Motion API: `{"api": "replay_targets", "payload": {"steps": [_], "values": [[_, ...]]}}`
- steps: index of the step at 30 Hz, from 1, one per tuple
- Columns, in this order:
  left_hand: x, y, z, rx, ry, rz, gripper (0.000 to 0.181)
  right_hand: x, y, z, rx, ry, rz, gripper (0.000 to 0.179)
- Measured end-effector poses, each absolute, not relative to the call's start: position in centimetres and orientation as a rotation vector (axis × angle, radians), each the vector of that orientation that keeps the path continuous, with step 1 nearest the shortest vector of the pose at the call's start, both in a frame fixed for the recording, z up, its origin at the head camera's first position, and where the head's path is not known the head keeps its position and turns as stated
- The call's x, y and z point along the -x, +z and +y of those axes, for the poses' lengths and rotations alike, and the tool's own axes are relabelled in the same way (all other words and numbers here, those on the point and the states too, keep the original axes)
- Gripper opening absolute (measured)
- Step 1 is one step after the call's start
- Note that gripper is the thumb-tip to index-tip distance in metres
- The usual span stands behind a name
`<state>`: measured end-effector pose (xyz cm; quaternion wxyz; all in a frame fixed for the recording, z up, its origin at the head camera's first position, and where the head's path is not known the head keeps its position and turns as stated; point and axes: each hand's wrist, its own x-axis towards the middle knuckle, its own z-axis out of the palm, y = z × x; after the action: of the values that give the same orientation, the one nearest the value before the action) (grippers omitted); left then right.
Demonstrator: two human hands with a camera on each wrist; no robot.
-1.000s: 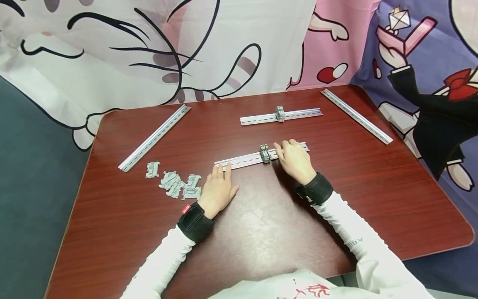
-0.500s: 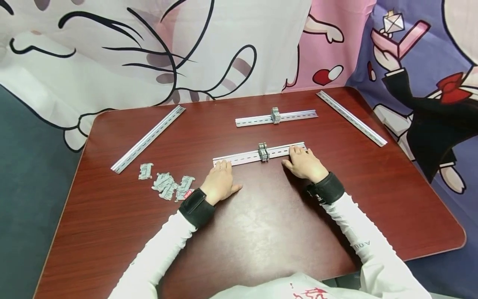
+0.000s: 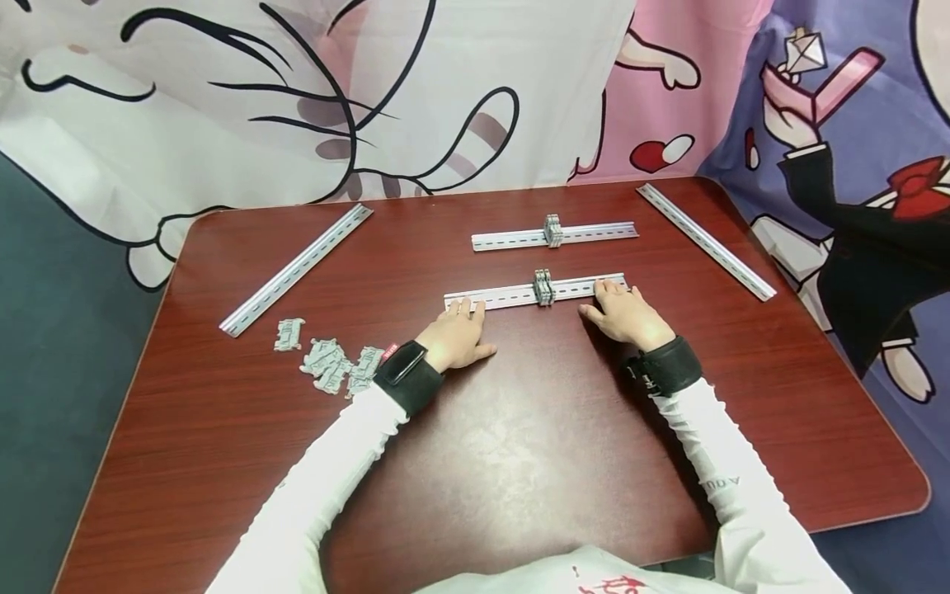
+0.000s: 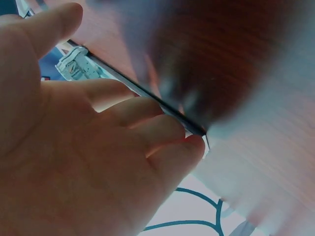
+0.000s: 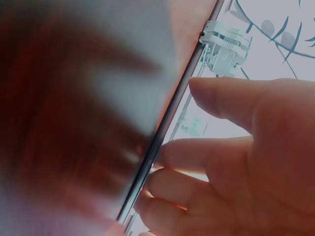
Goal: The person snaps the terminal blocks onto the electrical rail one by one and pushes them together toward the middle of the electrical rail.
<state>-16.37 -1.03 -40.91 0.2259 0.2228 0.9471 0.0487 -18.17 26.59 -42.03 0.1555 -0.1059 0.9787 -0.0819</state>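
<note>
In the head view a slotted metal DIN rail [image 3: 508, 297] lies across the middle of the table, with a small stack of grey terminal blocks [image 3: 544, 288] clipped on it right of centre. My left hand [image 3: 456, 337] rests its extended fingertips on the rail's near edge at the left end, thumb spread out to the right. At the right end my right hand [image 3: 629, 316] touches the rail with loosely bent fingers. Both wrist views show fingers along the rail's edge, and the clipped terminal blocks [image 5: 225, 47] appear beyond the right thumb.
Behind lies a parallel rail [image 3: 512, 240] carrying another block stack [image 3: 552, 231]. Slanted rails lie at the left [image 3: 297, 270] and right [image 3: 705, 241]. Loose grey terminal blocks [image 3: 325, 363] lie beside the left wrist, partly hidden by it. A printed curtain [image 3: 445, 49] hangs along the table's far edge.
My right hand has shifted from beside the clipped blocks to the rail's right end. The near rail has slid away from the body and slightly right, with both hands following.
</note>
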Motion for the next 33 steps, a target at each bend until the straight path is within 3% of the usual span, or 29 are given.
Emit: {"api": "replay_targets", "payload": {"steps": [33], "values": [[21.2, -41.6, 2.7, -0.653, 0.198, 2.603, 0.078, 22.7, -42.1, 31.4, 0.297, -0.292, 2.734, 0.065]]}}
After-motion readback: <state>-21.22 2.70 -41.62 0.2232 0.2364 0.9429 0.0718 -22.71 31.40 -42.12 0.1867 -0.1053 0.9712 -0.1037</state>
